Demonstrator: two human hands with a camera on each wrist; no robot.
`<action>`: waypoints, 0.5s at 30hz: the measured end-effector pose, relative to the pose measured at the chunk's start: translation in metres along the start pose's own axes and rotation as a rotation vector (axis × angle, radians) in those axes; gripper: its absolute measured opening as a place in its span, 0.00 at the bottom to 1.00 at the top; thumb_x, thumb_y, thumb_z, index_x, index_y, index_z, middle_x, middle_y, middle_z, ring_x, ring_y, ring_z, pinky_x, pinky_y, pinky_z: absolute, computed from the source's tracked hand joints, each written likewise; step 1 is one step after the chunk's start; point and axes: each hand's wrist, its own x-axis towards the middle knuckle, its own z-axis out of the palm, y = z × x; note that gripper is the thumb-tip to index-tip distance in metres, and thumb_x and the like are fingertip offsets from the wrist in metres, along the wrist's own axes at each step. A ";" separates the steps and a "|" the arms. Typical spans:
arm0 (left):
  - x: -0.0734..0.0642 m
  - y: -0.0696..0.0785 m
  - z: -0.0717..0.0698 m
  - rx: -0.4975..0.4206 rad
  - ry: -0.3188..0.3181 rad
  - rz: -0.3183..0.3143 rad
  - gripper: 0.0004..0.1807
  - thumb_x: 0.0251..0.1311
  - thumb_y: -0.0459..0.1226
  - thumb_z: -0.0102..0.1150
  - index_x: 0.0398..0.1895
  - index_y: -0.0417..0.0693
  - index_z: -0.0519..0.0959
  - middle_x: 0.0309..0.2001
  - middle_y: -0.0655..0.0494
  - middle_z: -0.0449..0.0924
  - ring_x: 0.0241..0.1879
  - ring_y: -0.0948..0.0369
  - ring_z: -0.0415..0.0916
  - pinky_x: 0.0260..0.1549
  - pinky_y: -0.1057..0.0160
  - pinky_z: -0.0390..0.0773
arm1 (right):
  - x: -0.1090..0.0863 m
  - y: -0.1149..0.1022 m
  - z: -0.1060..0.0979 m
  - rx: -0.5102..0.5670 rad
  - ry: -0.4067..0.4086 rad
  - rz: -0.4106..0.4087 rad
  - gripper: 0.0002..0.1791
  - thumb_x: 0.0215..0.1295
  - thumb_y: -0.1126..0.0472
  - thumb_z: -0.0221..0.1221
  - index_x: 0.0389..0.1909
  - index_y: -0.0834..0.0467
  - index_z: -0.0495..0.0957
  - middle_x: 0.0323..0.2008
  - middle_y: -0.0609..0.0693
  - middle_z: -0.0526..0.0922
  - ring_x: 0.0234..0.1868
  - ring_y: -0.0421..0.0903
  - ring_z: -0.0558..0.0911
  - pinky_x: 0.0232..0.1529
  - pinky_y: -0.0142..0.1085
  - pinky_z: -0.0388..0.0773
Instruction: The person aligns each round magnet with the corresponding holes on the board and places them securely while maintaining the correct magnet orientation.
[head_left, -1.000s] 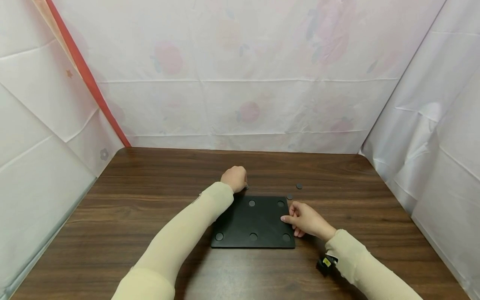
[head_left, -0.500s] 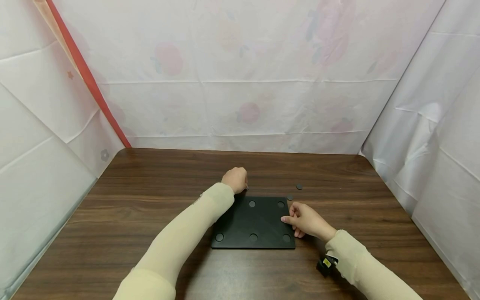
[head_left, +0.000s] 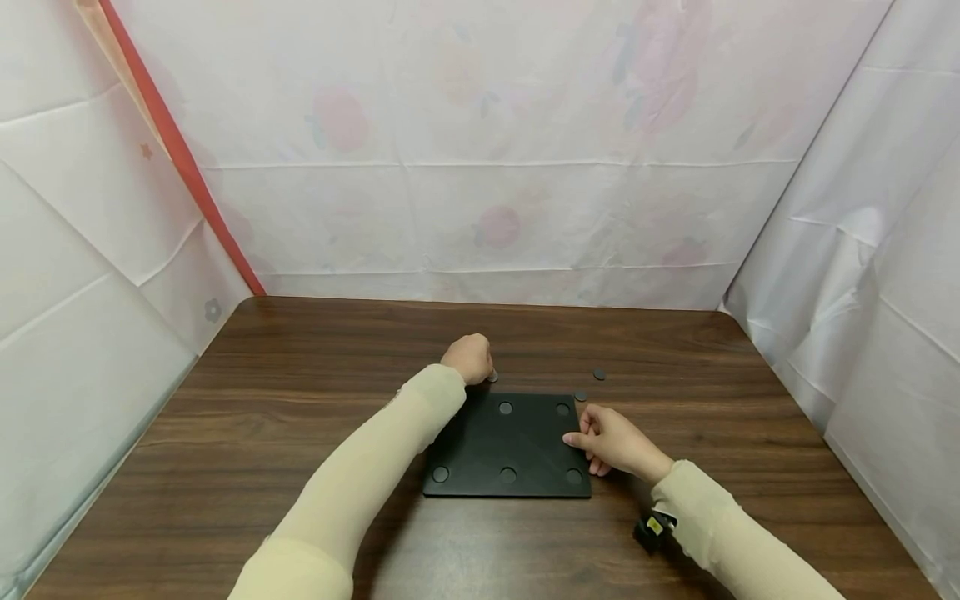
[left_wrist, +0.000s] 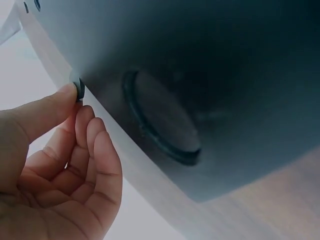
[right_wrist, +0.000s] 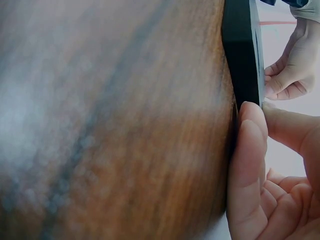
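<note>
A flat black board (head_left: pixel 480 442) with several round recesses lies on the table. Just beyond its back edge my left hand (head_left: pixel 468 360) pinches a small dark disc (left_wrist: pixel 78 88) between thumb and fingers. The left wrist view shows that disc tilted on edge beside the board, with one large recess (left_wrist: pixel 165 115) close by. My right hand (head_left: pixel 615 442) holds the board's right edge, thumb on top and fingers against the side. The left forearm covers the board's back left corner in the head view.
Two loose dark discs lie on the wooden table (head_left: pixel 300 417) behind the board's back right corner: a nearer disc (head_left: pixel 581 396) and a farther disc (head_left: pixel 599 374). A white printed curtain (head_left: pixel 495 167) closes off the back and sides.
A little more of the disc shows at the left fingertips, and that hand has shifted very slightly. The right hand keeps its hold on the board, which stays in place.
</note>
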 end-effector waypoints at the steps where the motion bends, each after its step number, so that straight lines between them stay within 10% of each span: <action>1: 0.000 0.000 0.000 -0.007 -0.006 -0.004 0.18 0.65 0.30 0.54 0.14 0.44 0.76 0.26 0.54 0.84 0.18 0.60 0.67 0.23 0.64 0.67 | 0.000 0.000 0.000 0.000 0.000 0.000 0.17 0.66 0.54 0.63 0.31 0.60 0.67 0.17 0.52 0.73 0.12 0.44 0.76 0.19 0.40 0.79; 15: -0.011 -0.008 -0.010 -0.185 0.013 0.046 0.27 0.65 0.29 0.48 0.04 0.49 0.66 0.44 0.47 0.87 0.14 0.63 0.57 0.17 0.66 0.61 | -0.001 0.000 0.000 0.010 -0.002 0.004 0.17 0.66 0.54 0.63 0.32 0.60 0.66 0.19 0.52 0.73 0.14 0.45 0.76 0.20 0.40 0.79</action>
